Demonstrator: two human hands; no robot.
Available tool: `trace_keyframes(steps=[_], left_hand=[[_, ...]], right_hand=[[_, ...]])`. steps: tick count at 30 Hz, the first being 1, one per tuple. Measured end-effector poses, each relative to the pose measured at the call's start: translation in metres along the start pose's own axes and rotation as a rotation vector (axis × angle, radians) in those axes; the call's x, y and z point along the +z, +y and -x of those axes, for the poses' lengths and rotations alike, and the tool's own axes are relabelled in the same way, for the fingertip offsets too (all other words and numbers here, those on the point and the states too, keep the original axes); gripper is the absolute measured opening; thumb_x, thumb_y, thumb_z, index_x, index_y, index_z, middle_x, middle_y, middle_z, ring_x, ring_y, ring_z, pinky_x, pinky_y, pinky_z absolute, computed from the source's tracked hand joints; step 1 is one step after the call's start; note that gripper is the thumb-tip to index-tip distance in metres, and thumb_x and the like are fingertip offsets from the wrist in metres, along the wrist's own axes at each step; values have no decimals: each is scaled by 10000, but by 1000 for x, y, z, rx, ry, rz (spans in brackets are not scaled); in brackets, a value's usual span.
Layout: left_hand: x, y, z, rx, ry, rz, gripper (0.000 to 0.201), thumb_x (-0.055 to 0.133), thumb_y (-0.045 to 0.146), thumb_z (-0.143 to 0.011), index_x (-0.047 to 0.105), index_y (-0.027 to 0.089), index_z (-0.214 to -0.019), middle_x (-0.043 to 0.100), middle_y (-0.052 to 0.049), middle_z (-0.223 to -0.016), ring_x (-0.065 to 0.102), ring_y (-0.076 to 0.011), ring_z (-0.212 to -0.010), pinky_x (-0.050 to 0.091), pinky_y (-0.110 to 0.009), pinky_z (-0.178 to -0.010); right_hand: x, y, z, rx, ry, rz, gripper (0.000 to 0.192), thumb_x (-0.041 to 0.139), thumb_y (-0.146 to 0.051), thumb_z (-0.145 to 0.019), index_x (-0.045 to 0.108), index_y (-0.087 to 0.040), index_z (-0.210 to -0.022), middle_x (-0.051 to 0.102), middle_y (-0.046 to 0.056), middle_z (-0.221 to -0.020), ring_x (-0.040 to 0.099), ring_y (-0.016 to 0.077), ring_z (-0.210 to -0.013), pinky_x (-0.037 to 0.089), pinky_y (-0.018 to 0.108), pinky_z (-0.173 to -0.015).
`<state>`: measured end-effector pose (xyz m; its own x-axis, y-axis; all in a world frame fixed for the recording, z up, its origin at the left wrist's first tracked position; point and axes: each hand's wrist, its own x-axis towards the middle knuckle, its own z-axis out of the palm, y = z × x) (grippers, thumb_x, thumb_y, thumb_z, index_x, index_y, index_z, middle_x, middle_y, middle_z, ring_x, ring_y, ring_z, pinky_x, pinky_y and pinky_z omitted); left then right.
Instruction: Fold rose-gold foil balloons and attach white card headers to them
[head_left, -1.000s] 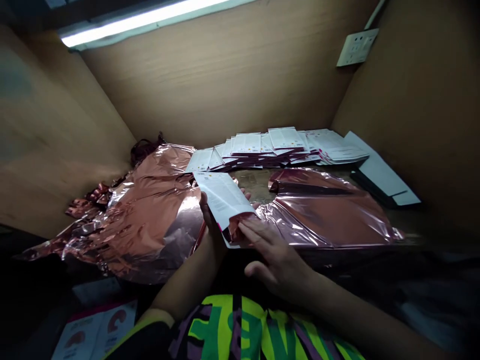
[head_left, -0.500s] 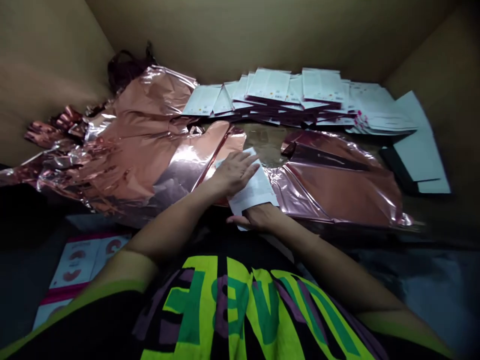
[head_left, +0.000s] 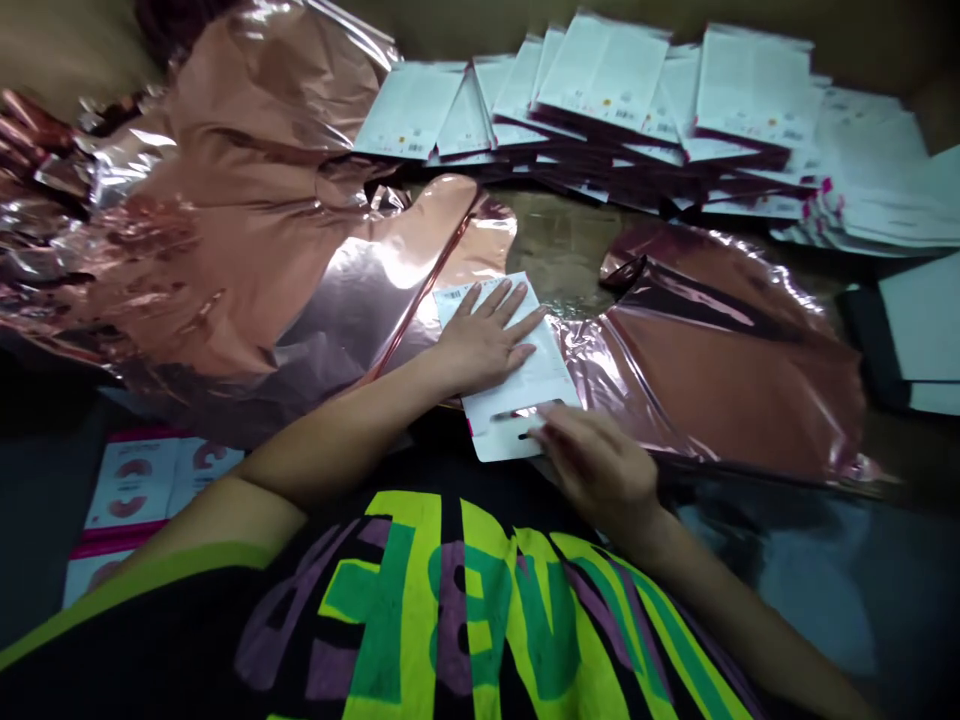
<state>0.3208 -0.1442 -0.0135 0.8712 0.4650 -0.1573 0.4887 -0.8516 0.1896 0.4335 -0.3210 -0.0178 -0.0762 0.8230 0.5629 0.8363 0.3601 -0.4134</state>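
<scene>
One flat white packet (head_left: pixel 517 385) lies on the counter (head_left: pixel 562 240) just in front of us, and we judge it light, thin and a little springy: a card header with folded foil sealed inside a slick sleeve, likely to slide and crease rather than break. We press it flat with our left hand (head_left: pixel 480 345), fingers (head_left: pixel 502 300) spread wide and laid on top, gripping nothing. Our right hand (head_left: pixel 600 465) sits at the near end, fingers loosely curled with the tips on the edge by the hanging slot; we cannot tell whether they pinch it or only touch. The card end looks the stiffest place to take hold, since the sleeve is slippery. Its long axis runs away from us and a little leftward, slot end nearest our body, barcode end far. Beside it to the right lies a rose-gold foil sheet (head_left: pixel 720 370), touching the packet; a larger crumpled foil heap (head_left: pixel 225 220) spreads to the left. Stacked packets (head_left: pixel 637 110) line the back of the counter, well apart.
</scene>
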Motion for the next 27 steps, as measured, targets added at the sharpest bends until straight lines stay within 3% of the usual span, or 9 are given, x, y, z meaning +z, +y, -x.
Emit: trace_keyframes(steps=[3, 10, 17, 23, 27], left_hand=[[6, -3, -1, 9, 47, 21, 683, 361, 578, -947, 250, 259, -1540, 139, -60, -1643, 41, -289, -1517, 10, -531, -1217], [13, -2, -1, 13, 92, 23, 702, 380, 581, -934, 242, 251, -1538, 165, -66, -1636, 46, -296, -1516, -7, -535, -1211], [12, -3, -1, 35, 97, 53, 708, 410, 603, -921, 279, 260, -1527, 194, -69, -1629, 78, -294, -1514, 5, -538, -1208], [12, -3, -1, 33, 95, 89, 715, 430, 592, -918, 281, 248, -1527, 178, -68, -1634, 60, -311, -1513, -24, -534, -1210], [10, -2, -1, 23, 72, 80, 718, 400, 612, -923, 274, 252, -1532, 173, -60, -1636, 62, -302, -1514, -21, -529, -1211]], right_hand=[[-1, 6, -2, 208, 28, 129, 369, 589, -167, -916, 557, -207, -1281, 683, 69, -964, 643, 195, -854, 548, 344, -793], [8, 10, -11, 174, -126, 204, 374, 495, -170, -946, 510, -177, -1320, 677, 85, -939, 611, 222, -829, 527, 382, -773], [-7, 6, -18, 461, -279, -67, 407, 519, -239, -933, 486, -217, -1338, 665, 73, -949, 634, 203, -815, 536, 351, -742], [-6, 5, -19, 430, -283, -47, 410, 526, -215, -909, 514, -202, -1319, 656, 67, -907, 629, 215, -837, 530, 370, -783], [-9, 8, -18, 517, -295, -127, 444, 553, -230, -902, 484, -206, -1341, 651, 46, -884, 625, 179, -745, 531, 331, -724]])
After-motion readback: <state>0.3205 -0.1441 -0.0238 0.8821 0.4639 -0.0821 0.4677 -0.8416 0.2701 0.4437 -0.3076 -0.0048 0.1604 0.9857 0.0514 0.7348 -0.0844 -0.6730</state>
